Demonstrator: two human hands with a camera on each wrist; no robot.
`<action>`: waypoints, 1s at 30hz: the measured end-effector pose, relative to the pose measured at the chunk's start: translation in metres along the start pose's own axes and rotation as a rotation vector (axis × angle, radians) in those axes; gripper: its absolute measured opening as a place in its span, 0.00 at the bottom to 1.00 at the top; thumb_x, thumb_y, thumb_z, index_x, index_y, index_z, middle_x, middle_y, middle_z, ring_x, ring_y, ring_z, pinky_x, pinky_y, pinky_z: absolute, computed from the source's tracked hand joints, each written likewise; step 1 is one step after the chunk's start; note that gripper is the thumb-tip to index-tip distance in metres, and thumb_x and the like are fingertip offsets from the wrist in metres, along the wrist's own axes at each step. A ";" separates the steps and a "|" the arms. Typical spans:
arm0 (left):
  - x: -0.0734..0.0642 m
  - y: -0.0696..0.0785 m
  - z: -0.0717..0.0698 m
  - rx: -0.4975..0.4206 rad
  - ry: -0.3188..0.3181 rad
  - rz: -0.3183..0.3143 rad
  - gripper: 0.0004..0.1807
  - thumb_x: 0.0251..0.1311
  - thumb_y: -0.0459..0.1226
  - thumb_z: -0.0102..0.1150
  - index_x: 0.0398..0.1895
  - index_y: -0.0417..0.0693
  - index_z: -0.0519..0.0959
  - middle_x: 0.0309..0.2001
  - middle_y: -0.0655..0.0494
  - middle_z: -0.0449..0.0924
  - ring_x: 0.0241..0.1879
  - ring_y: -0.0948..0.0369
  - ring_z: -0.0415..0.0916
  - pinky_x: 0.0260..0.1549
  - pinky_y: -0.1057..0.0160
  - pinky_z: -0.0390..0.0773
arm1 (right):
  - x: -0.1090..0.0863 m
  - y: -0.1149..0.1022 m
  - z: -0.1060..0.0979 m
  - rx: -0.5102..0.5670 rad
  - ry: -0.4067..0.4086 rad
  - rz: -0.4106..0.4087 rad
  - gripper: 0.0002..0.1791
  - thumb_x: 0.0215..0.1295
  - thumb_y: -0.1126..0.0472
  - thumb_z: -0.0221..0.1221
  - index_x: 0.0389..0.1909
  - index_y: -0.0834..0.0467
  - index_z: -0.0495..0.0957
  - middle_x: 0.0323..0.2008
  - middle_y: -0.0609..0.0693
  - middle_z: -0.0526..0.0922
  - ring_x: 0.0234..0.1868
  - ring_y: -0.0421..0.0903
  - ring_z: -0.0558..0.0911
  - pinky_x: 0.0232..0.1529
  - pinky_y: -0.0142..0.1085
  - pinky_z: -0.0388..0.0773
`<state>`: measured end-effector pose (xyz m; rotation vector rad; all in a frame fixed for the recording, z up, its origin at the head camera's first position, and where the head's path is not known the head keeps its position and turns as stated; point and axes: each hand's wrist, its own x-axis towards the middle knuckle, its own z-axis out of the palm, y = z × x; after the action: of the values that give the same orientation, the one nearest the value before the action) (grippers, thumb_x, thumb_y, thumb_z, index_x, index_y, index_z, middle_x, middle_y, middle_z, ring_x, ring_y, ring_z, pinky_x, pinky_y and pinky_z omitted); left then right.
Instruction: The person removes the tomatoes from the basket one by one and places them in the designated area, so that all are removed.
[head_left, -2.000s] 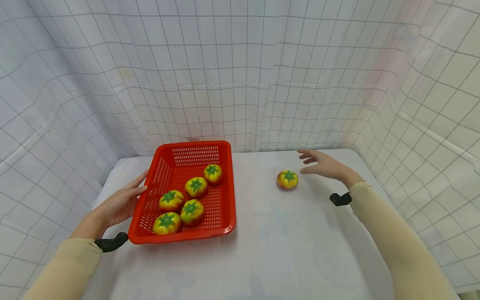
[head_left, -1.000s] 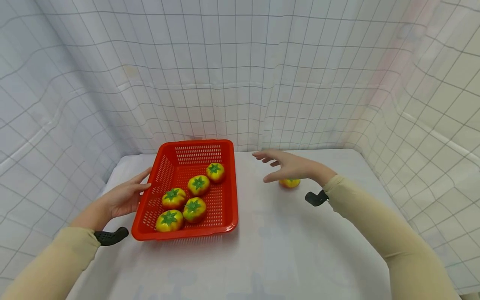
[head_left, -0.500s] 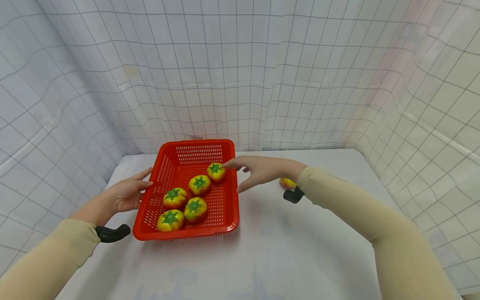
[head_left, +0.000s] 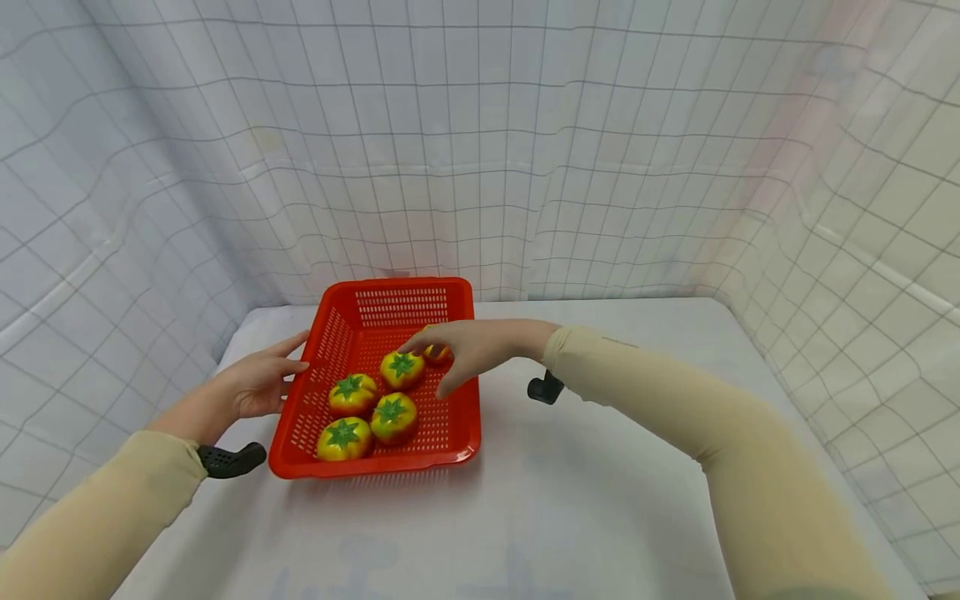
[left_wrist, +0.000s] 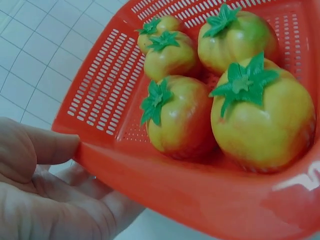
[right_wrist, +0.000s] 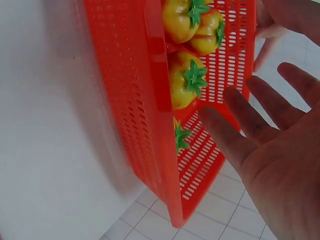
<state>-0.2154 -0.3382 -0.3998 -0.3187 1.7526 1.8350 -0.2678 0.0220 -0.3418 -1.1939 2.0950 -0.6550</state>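
Observation:
A red perforated plastic basket (head_left: 442,457) holds several yellow-red tomatoes (head_left: 401,369) with green star-shaped leaves. At its left side, my left hand (head_left: 255,385) pinches the rim; in the left wrist view the thumb lies on the rim and the other fingers are beneath it. My right hand (head_left: 480,346) hovers over the basket's right side, fingers spread and holding nothing, partly hiding the rearmost tomato (head_left: 438,354). In the right wrist view, the right palm (right_wrist: 295,175) faces the basket's inside with fingers apart.
The basket stands on the left part of a white-covered table (head_left: 600,500). White grid-patterned curtains (head_left: 495,167) rise behind and on both sides. Black curved pieces (head_left: 546,387) stick out at both wrists. My right forearm in its beige sleeve (head_left: 637,383) crosses above the table.
My right hand has moved left from beside the lone tomato to above the basket, carrying nothing. The forearm now covers where that tomato lay. The left hand stays at the rim.

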 end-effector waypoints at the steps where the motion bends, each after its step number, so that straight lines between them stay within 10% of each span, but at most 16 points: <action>1: 0.000 0.001 0.001 -0.006 0.004 -0.004 0.40 0.82 0.36 0.37 0.81 0.72 0.27 0.80 0.37 0.40 0.60 0.48 0.70 0.57 0.44 0.78 | 0.002 -0.001 0.001 -0.002 -0.004 0.000 0.40 0.62 0.54 0.70 0.74 0.38 0.67 0.70 0.39 0.67 0.66 0.39 0.67 0.56 0.35 0.78; 30: -0.004 0.000 0.007 -0.056 0.053 -0.008 0.41 0.81 0.36 0.40 0.81 0.74 0.28 0.81 0.39 0.41 0.66 0.45 0.66 0.59 0.42 0.75 | 0.083 -0.014 0.014 -0.156 -0.218 0.120 0.39 0.60 0.52 0.74 0.72 0.44 0.71 0.66 0.47 0.73 0.67 0.47 0.70 0.59 0.37 0.76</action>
<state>-0.2104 -0.3328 -0.3968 -0.3993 1.7355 1.8888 -0.2818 -0.0596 -0.3647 -1.1564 2.0413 -0.2971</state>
